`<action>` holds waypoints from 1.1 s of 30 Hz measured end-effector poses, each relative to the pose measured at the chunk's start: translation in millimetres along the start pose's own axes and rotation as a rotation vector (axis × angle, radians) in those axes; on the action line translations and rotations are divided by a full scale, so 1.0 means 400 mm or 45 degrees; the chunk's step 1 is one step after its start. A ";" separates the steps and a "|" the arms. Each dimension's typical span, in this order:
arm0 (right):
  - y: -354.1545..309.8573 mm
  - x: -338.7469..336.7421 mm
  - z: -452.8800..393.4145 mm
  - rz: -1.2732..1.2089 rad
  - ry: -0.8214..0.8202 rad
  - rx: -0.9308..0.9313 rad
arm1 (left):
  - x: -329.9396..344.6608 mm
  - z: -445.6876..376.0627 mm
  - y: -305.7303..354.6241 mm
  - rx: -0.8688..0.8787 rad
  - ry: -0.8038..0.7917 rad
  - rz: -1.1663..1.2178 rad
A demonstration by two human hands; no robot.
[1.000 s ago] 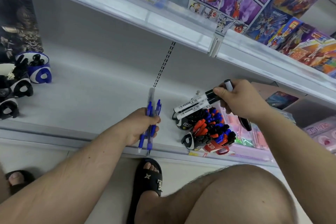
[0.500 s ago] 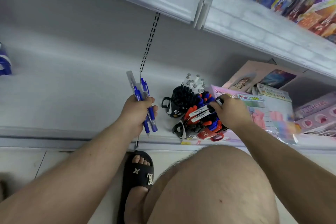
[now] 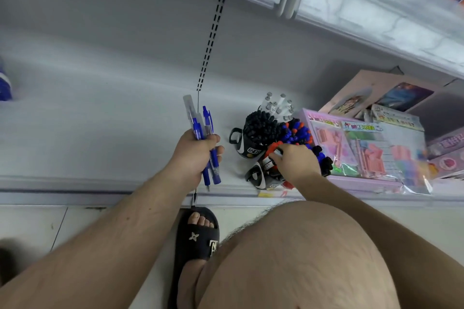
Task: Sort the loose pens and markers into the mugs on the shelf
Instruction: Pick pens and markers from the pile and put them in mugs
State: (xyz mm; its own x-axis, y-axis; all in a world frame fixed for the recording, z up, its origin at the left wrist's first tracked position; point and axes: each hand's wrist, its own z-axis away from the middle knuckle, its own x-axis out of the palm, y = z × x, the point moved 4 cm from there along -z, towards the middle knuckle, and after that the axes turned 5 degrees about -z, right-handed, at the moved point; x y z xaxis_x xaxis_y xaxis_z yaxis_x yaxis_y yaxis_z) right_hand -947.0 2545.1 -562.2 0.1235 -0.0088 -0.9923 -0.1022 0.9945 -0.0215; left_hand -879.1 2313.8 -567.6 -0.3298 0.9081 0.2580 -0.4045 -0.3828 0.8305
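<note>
The left hand (image 3: 193, 155) grips blue pens (image 3: 206, 143) upright, just left of the mugs (image 3: 247, 143). The right hand (image 3: 295, 162) pinches a marker (image 3: 272, 158) over the front mug (image 3: 258, 178).

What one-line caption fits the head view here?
Left hand grips blue pens while right hand lowers a marker into a front mug on the shelf.

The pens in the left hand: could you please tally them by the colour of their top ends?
Blue-topped pens: 2
Clear-capped pen: 1
Total: 3, as far as the bunch shows, all gripped in the left hand.
</note>
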 end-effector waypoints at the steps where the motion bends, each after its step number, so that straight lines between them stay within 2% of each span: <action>1: -0.004 0.017 0.003 0.044 -0.045 -0.017 | -0.001 0.000 0.000 0.005 -0.003 -0.003; 4: -0.005 0.037 0.007 0.173 -0.111 -0.026 | -0.005 0.001 0.002 0.015 -0.010 -0.026; 8: 0.005 0.022 -0.003 0.148 -0.037 0.010 | -0.013 0.003 0.004 0.024 -0.011 -0.050; 11: 0.007 0.039 0.003 0.172 -0.228 -0.063 | -0.026 0.017 0.010 -0.002 -0.026 -0.037; 13: 0.015 0.036 -0.001 0.192 -0.338 -0.030 | -0.030 0.033 0.020 -0.030 -0.073 -0.025; 15: -0.008 -0.011 -0.016 0.130 -0.286 -0.021 | -0.047 0.058 0.047 -0.029 -0.127 -0.010; 18: -0.104 -0.124 -0.033 -0.109 -0.208 -0.092 | -0.090 0.096 0.088 -0.008 -0.203 0.032; 23: -0.319 -0.276 0.007 -0.190 -0.529 -0.337 | -0.165 0.171 0.143 0.040 -0.294 -0.017; 28: -0.499 -0.325 0.078 -0.527 -0.724 -0.403 | -0.257 0.229 0.194 0.092 -0.244 -0.061; 33: -0.617 -0.330 0.109 -0.830 -0.721 -0.443 | -0.342 0.270 0.230 0.120 -0.165 -0.037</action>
State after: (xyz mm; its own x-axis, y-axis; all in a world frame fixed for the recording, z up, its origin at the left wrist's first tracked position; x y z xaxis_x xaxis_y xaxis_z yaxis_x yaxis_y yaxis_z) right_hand -894.9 2305.4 -420.4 0.7145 -0.4113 -0.5660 -0.1225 0.7229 -0.6800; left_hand -778.8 2172.6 -473.2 -0.2038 0.9353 0.2893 -0.3285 -0.3437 0.8797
